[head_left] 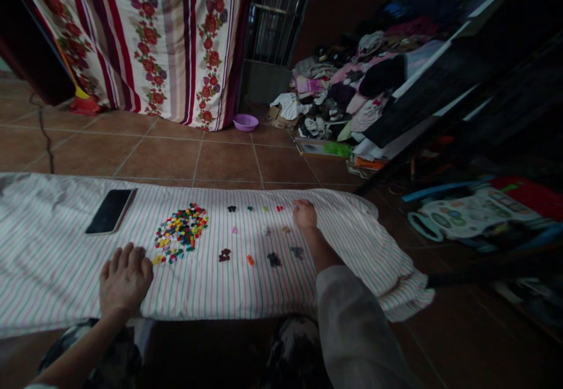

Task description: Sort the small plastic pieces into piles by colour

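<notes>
Striped cloth [189, 292]: left hand [125, 277] flat by colored pieces [183, 229]; right hand [304, 214] curled, grip unclear.

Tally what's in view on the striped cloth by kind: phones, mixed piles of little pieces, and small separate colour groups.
Phone: 1
Mixed pile: 1
Small colour groups: 11
Total: 13
Anything under the right hand is hidden and not counted.

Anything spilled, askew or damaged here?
The clothes heap looks untidy, jumbled and spilling onto the floor. The striped cloth is rumpled at its right end. No small coloured pieces visibly spilled off it; no damage visible.
</notes>
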`<state>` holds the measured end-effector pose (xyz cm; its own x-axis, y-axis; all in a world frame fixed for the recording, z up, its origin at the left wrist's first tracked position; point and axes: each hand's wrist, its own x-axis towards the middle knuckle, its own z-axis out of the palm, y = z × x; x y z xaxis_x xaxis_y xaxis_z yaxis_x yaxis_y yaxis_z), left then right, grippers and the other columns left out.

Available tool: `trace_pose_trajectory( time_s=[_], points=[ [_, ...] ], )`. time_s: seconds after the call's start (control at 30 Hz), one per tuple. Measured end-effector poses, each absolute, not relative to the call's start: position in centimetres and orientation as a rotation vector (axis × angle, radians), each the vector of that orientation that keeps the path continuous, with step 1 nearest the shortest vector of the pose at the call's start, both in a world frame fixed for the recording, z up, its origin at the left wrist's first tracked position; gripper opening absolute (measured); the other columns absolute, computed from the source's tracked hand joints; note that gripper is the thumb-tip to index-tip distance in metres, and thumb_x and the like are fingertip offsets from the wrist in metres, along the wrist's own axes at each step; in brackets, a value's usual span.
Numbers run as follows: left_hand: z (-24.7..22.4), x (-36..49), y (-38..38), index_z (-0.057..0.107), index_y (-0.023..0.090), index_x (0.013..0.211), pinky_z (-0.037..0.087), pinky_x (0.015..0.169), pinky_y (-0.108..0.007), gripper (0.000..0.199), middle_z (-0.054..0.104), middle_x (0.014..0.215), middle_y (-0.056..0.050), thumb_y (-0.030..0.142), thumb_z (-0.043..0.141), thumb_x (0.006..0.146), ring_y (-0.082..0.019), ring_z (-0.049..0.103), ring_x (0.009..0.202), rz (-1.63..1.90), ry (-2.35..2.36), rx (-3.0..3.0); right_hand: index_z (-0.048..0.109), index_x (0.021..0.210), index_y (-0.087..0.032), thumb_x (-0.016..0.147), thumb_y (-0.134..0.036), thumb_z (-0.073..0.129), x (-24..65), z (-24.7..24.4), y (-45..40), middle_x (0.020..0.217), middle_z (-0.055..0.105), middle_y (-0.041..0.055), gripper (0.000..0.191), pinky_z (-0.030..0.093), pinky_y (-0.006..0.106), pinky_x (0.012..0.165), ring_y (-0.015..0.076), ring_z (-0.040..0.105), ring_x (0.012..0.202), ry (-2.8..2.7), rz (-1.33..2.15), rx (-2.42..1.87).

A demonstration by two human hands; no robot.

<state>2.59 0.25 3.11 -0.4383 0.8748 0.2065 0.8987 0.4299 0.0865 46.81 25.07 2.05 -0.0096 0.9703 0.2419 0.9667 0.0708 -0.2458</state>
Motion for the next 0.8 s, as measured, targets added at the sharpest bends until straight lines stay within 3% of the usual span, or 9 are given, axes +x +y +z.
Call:
trace_pose_trajectory(
  time_s=[0.53,0.8],
  points=[
    [2.5,2.1,0.1,0.059,0.012,0.119,0.029,0.110,-0.049,0.043,0.053,0.138,-0.016,0.030,0.035,0.089,-0.032,0.039,0.134,-0.371,-2.524,-1.582,0.071,0.104,-0.017,0.082,-0.004,0.048,35.3,2.4,22.2,0.106,0.070,0.0078,0.035,0.046,0.026,0.090,0.0169,0.062,0.099,-2.181,0.284,-1.581],
    [1.1,1.5,0.2,0.061,0.013,0.115,0.030,0.109,-0.049,0.039,0.054,0.136,-0.016,0.031,0.036,0.090,-0.034,0.041,0.133,-0.429,-2.430,-1.583,0.072,0.099,-0.021,0.085,-0.010,0.052,26.2,2.5,18.0,0.098,0.069,0.0045,0.027,0.047,0.026,0.082,0.0155,0.063,0.087,-2.264,0.556,-1.225]
  ],
)
